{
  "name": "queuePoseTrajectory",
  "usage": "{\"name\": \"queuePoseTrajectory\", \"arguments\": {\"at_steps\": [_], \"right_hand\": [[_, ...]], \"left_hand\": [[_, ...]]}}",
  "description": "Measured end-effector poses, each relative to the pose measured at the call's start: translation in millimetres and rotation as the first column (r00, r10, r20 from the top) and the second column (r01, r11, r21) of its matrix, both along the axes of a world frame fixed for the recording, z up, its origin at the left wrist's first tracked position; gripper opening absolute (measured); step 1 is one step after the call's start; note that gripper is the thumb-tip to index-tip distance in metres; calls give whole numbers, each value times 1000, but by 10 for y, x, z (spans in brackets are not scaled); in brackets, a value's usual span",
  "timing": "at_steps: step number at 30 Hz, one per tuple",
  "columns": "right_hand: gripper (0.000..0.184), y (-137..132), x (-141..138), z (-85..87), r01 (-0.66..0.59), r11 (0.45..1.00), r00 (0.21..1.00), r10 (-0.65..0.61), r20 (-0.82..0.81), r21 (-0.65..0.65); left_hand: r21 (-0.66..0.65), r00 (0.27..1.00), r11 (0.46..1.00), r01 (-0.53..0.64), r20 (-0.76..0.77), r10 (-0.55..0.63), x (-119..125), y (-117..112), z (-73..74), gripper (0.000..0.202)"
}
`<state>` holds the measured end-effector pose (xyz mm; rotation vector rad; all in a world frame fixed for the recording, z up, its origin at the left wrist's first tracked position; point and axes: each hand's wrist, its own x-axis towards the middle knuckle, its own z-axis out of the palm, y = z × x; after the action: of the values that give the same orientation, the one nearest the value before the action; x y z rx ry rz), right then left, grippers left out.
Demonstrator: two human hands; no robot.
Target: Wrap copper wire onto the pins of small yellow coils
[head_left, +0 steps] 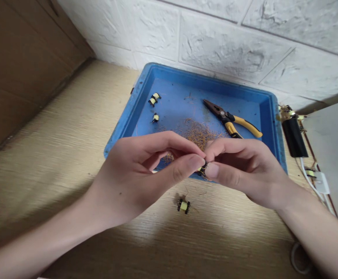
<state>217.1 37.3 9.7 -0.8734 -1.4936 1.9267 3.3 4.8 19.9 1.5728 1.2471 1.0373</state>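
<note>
Held part: a small transformer bobbin (202,169) with yellow tape, mostly hidden by fingers, sits over the near rim of the tray. Its long axis is hard to judge.

Hands: the left hand (134,174) comes in from the lower left and the right hand (244,170) from the lower right. Each is curled nearly closed, pinching the bobbin between thumb and forefinger. Both are equally near it.

Tray: a blue plastic tray (203,75) holds two more bobbins (154,99), a single bobbin (155,117), yellow-handled pliers (229,120) and a tangle of loose copper wire (199,133).

Desk: another bobbin (183,205) lies on the wood-grain tabletop (55,155) just below the hands. A black cylinder (294,136) sits right of the tray.
</note>
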Motion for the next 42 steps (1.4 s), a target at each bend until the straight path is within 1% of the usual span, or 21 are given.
{"name": "queuePoseTrajectory", "arguments": {"at_steps": [6,10,16,21,31,37,42], "right_hand": [[14,11,-18,10,4,1000,1000,-4,1,-24],[16,16,-37,19,1,1000,1000,-1,-5,-31],[18,16,-43,0,14,1000,1000,-14,26,6],[19,9,-55,-7,24,1000,999,-24,36,13],[14,20,-29,-31,16,998,999,-17,28,65],[10,9,-36,-32,-13,999,1000,14,-21,52],[13,5,-35,-37,-10,998,999,7,38,57]], "left_hand": [[11,998,1000,-6,-63,6,-15,-16,-14,8],[36,990,999,-14,-142,19,-32,-27,-25,9],[49,979,998,-27,-199,36,-35,-39,-33,10],[54,984,997,-53,-166,62,-18,-23,-17,10],[40,997,997,-64,-48,66,-6,8,-16,12],[41,997,997,-61,-53,63,-8,14,-1,12],[14,999,999,-39,-17,39,-19,27,13,12]]}}
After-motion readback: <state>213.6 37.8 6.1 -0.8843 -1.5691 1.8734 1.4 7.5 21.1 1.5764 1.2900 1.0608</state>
